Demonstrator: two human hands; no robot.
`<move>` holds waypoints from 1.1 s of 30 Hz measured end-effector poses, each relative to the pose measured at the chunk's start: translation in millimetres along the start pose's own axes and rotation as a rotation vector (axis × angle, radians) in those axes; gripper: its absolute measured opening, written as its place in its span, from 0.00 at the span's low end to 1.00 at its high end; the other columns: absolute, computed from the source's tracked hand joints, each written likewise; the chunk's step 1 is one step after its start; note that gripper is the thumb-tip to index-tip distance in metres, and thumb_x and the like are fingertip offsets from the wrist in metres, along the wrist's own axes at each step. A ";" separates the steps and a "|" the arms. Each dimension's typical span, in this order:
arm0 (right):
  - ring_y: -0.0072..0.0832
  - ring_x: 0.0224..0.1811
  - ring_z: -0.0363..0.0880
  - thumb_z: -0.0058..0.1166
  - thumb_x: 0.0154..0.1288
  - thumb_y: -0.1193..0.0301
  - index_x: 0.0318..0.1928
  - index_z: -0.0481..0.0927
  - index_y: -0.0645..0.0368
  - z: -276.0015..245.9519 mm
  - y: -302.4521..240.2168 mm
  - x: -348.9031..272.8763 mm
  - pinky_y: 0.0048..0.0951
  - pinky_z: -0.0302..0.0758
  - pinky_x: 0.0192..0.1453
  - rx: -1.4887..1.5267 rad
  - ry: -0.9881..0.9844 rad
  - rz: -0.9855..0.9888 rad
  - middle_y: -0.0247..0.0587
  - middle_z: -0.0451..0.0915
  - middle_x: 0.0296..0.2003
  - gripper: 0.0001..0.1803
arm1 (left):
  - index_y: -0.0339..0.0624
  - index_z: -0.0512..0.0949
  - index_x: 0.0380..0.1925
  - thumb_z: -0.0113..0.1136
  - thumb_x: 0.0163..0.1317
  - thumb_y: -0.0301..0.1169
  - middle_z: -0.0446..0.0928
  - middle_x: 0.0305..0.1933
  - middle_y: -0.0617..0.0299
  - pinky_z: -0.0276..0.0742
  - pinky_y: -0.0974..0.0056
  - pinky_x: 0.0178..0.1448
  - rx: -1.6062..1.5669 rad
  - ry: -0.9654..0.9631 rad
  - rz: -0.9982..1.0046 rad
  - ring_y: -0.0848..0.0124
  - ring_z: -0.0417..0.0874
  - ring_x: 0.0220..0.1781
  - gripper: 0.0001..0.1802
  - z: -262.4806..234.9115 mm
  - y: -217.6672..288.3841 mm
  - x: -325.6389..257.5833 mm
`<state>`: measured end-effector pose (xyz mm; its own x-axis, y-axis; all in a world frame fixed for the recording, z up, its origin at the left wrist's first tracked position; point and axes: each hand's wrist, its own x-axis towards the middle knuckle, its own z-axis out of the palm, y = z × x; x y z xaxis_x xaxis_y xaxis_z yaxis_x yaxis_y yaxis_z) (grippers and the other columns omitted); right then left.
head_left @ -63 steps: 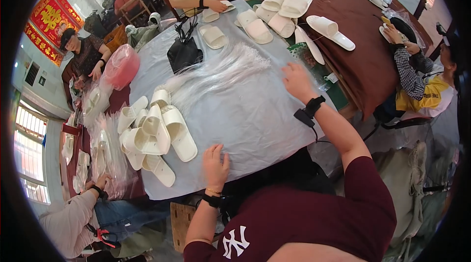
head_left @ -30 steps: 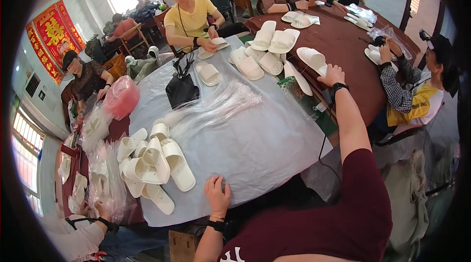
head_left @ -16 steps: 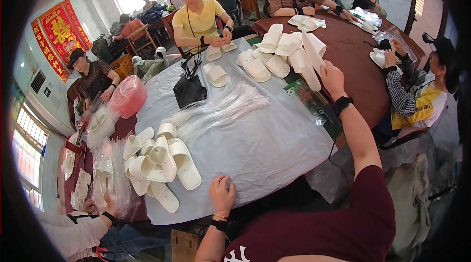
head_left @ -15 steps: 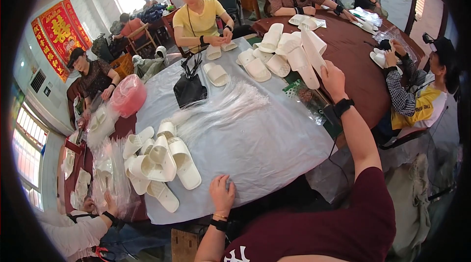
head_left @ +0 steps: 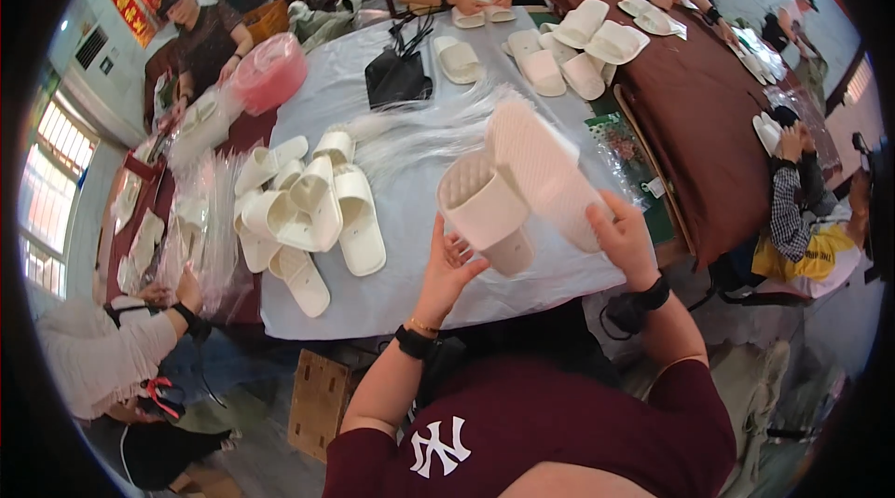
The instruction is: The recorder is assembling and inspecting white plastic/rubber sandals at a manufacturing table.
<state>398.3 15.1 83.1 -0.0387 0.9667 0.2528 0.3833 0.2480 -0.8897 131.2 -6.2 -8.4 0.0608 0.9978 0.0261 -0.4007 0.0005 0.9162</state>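
Observation:
Two white slide slippers are up in front of me over the sheet-covered table. My right hand (head_left: pixel 623 239) grips one slipper (head_left: pixel 545 172) near its end, with its textured sole facing me. Against it hangs a second slipper (head_left: pixel 480 200), its quilted strap on my left side; whether the right hand holds this one too, I cannot tell. My left hand (head_left: pixel 449 265) is at the second slipper's lower left edge, fingers and thumb apart. To the left lies a heap of white slippers (head_left: pixel 312 204); at the far right of the sheet is another group of slippers (head_left: pixel 564 55).
Clear plastic bags (head_left: pixel 419 130) lie spread on the pale sheet (head_left: pixel 392 297). Behind them stands a black bag (head_left: pixel 398 78), with a pink roll (head_left: pixel 268 74) to its left. A brown table (head_left: pixel 685 162) adjoins at right. Several people work around the tables. A wooden stool (head_left: pixel 320 403) stands below.
My right hand has brought slippers from the far right group to the middle in front of me. My left hand has risen from the table edge to meet them. The view has tilted down.

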 end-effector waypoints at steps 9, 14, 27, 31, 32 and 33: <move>0.46 0.44 0.78 0.60 0.59 0.70 0.45 0.80 0.62 54.9 51.8 -40.7 0.40 0.74 0.43 -0.533 -0.183 -0.180 0.49 0.81 0.41 0.14 | 0.37 0.55 0.67 0.61 0.62 0.30 0.77 0.39 0.57 0.76 0.69 0.39 0.105 0.315 -0.255 0.74 0.78 0.37 0.36 -46.5 -21.3 -9.3; 0.48 0.53 0.74 0.62 0.56 0.68 0.55 0.73 0.62 60.5 62.2 -21.5 0.40 0.71 0.56 -0.411 -0.202 -0.244 0.52 0.76 0.50 0.26 | 0.35 0.63 0.62 0.60 0.61 0.30 0.77 0.38 0.58 0.75 0.68 0.39 0.411 0.330 -0.137 0.74 0.78 0.37 0.30 -63.1 -34.8 -20.1; 0.48 0.53 0.73 0.61 0.57 0.60 0.55 0.73 0.64 96.7 83.3 33.5 0.40 0.71 0.56 -0.351 -0.308 -0.022 0.56 0.73 0.52 0.29 | 0.34 0.73 0.51 0.59 0.56 0.31 0.75 0.44 0.48 0.78 0.60 0.46 0.919 0.255 0.003 0.59 0.81 0.40 0.22 -62.9 -33.3 -25.2; 0.51 0.51 0.74 0.55 0.61 0.65 0.55 0.74 0.62 94.6 109.9 78.2 0.42 0.73 0.53 -0.383 -0.177 -0.119 0.56 0.74 0.49 0.23 | 0.34 0.73 0.52 0.57 0.56 0.28 0.75 0.46 0.48 0.77 0.59 0.48 0.913 0.238 -0.029 0.59 0.81 0.43 0.22 -56.0 -24.4 -20.7; 0.51 0.51 0.74 0.55 0.61 0.65 0.55 0.74 0.62 95.4 118.0 89.5 0.42 0.73 0.53 -0.385 -0.171 -0.123 0.56 0.74 0.49 0.23 | 0.34 0.73 0.52 0.57 0.56 0.28 0.75 0.46 0.48 0.77 0.59 0.48 0.912 0.235 -0.022 0.59 0.81 0.43 0.22 -55.8 -23.1 -15.3; 0.48 0.47 0.76 0.55 0.61 0.66 0.56 0.74 0.59 99.5 128.1 100.0 0.41 0.73 0.50 -0.436 -0.188 -0.148 0.54 0.75 0.46 0.23 | 0.35 0.73 0.52 0.56 0.56 0.28 0.74 0.48 0.48 0.75 0.58 0.51 0.942 0.217 0.066 0.57 0.79 0.46 0.22 -58.0 -22.1 -9.4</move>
<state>351.7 149.7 -43.5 -0.2721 0.9277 0.2555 0.7098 0.3728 -0.5977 86.4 -11.8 -52.1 -0.1439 0.9844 0.1009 0.5054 -0.0145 0.8627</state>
